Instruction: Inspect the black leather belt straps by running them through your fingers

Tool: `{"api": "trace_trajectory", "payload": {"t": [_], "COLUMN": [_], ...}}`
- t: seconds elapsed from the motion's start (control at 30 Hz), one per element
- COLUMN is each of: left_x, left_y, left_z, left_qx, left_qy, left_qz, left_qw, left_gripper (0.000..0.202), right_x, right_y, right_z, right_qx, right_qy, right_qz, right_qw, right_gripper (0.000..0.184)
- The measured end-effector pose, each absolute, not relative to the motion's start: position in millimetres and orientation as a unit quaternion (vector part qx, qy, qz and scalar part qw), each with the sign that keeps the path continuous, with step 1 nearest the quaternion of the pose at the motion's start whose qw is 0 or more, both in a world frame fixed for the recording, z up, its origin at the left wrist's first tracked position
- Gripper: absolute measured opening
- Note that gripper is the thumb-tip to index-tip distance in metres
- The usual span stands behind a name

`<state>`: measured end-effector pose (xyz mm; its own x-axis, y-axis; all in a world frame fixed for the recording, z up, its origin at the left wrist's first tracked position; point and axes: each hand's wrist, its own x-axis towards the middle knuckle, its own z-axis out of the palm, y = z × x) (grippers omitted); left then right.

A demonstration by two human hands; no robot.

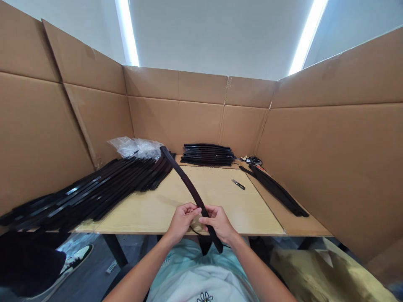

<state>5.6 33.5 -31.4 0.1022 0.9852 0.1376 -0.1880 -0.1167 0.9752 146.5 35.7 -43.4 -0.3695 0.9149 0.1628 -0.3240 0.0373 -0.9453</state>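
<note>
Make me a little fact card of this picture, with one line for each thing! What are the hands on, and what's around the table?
In hand: curved black strip
Left grip: fingertips at the strip's edge; exact pinch unclear
Right grip: pinching the strip's lower part
Left side: fanned pile of black strips, clear plastic bags at its far end
Back: stack of black strips
Right side: thread snips, then loose black strips
Table: pale top
Around it: cardboard walls
</note>
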Motion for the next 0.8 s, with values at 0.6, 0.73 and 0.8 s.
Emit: {"api": "trace_trajectory", "payload": {"t": [0.6,0.73,0.8], "left_x": [6.8,6.1,5.8], "left_y": [32.1,30.5,29.5], "left_z": [-31.5,-30.5,-29.8], "left_qx": [0.534,0.531,0.53], "left_qy": [0.386,0.389,0.392], "left_qz": [0.544,0.546,0.546], "left_qw": [0.519,0.518,0.516], "left_gripper": [0.036,0.035,0.035], "right_x": [146.4,143.9,142.6], "right_y": [35.0,35.3,35.2], "right_z": [-47.1,-47.7,-47.2], "right_qx": [-0.295,-0.314,-0.33], "right_qy": [-0.547,-0.526,-0.504], "right_qz": [0.621,0.616,0.619], "right_qw": [0.478,0.495,0.504], "right_gripper": [0.041,0.04,0.048]}}
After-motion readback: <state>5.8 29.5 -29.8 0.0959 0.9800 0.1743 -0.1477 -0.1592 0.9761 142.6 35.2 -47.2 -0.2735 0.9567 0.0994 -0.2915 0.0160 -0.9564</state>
